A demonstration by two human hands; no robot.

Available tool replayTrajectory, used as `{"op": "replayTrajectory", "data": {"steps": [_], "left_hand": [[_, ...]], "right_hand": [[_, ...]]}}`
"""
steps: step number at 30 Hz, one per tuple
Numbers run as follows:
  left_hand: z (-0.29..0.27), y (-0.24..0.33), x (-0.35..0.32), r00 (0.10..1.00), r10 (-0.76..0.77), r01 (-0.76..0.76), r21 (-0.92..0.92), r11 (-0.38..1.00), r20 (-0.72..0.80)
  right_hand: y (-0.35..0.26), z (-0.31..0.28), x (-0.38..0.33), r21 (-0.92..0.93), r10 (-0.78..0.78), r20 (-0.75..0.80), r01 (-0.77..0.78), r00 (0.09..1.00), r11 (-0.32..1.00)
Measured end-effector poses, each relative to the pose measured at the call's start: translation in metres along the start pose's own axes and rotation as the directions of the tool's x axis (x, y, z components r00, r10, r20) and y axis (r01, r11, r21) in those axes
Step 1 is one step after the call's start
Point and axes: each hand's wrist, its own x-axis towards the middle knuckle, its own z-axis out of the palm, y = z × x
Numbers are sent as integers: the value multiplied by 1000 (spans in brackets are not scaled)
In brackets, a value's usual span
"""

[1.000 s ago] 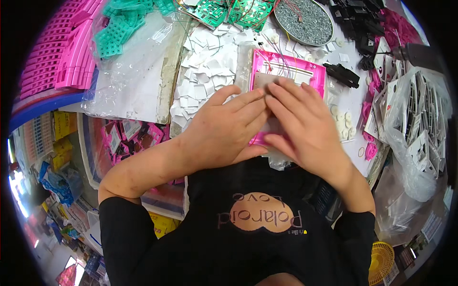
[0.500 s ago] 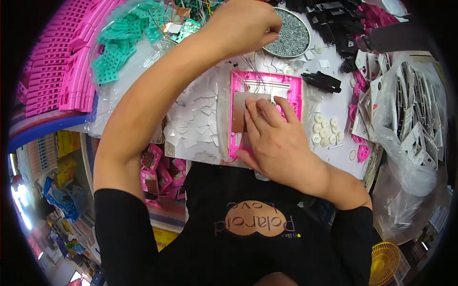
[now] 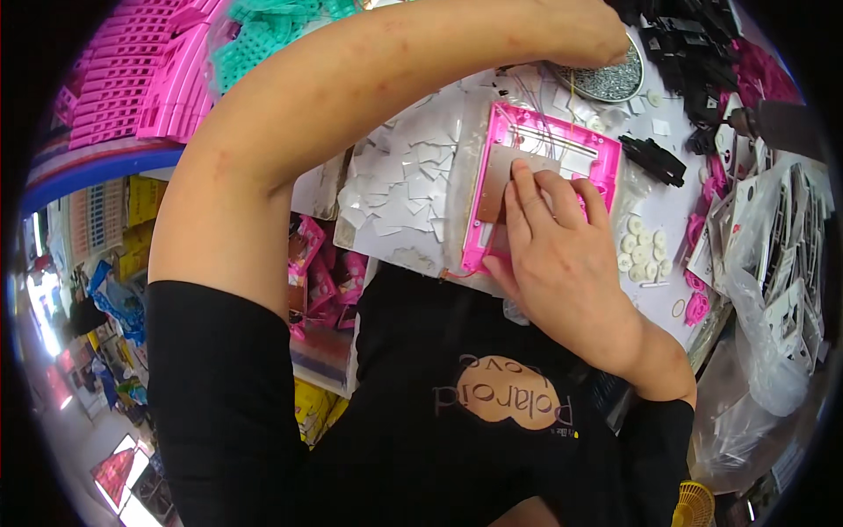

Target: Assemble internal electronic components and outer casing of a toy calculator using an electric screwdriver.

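Note:
My left hand (image 3: 599,33) reaches over a round dish (image 3: 642,77) of small silvery screws (image 3: 612,86) at the far side. Its fingers dip toward the screws and are mostly hidden, so their hold cannot be made out. Fingers spread, my right hand (image 3: 566,241) lies on a pink plastic housing (image 3: 608,162), its fingertips on a flat brownish plate (image 3: 495,195) set inside. The thumb rests by the housing's near edge. Thin wires (image 3: 537,104) and metal rods run across the housing's far part; the palm covers much of its near right side.
White paper pieces (image 3: 399,184) lie left of the housing. Right of it are a black plastic part (image 3: 652,160) and several white round parts (image 3: 643,250). Pink panels (image 3: 176,75) and teal parts (image 3: 263,39) stand far left; bagged metal plates (image 3: 781,237) lie right.
My left hand has moved right and down into the dish of screws. My right hand stays on the plate and housing. The whole view has shifted and tilted.

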Motion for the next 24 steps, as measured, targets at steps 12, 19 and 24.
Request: {"op": "replayTrajectory", "data": {"steps": [12, 19, 24], "left_hand": [[-60, 102, -141, 787, -533, 154, -738, 657, -310], [-40, 136, -171, 794, -588, 249, -800, 546, -154], [-32, 133, -179, 840, -522, 258, -737, 625, -149]], "right_hand": [[-9, 0, -3, 76, 27, -41, -24, 999, 997], [2, -1, -3, 340, 30, -86, 1, 996, 940], [65, -31, -39, 467, 271, -544, 19, 794, 884]]}}
